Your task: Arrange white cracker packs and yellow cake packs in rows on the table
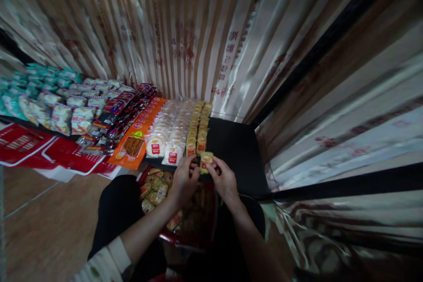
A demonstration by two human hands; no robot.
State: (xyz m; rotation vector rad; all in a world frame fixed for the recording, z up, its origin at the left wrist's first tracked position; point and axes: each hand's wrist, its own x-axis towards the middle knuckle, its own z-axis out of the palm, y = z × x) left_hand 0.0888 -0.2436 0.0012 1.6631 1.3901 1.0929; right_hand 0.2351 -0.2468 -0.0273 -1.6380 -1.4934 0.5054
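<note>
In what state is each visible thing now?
Small yellow plastic packet: held in bare right hand.
Bare left hand: fingers bent beside that packet; contact unclear.
Rectangular yellow plastic packets: in two rows.
Round white clear-wrapped packets: in rows.
Flat orange plastic packaging: printed side up.
Dark plastic packets: piled.
White plastic bags: massed together.
Teal plastic bags: massed together.
Red-edged container: holding wrapped packets.
Long striped fabric curtain: hanging in folds.

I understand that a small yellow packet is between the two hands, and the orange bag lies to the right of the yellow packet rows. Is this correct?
Not quite: the head view shows the orange bag to the left of the yellow packet rows. The small yellow packet is between the left hand and right hand.
</note>
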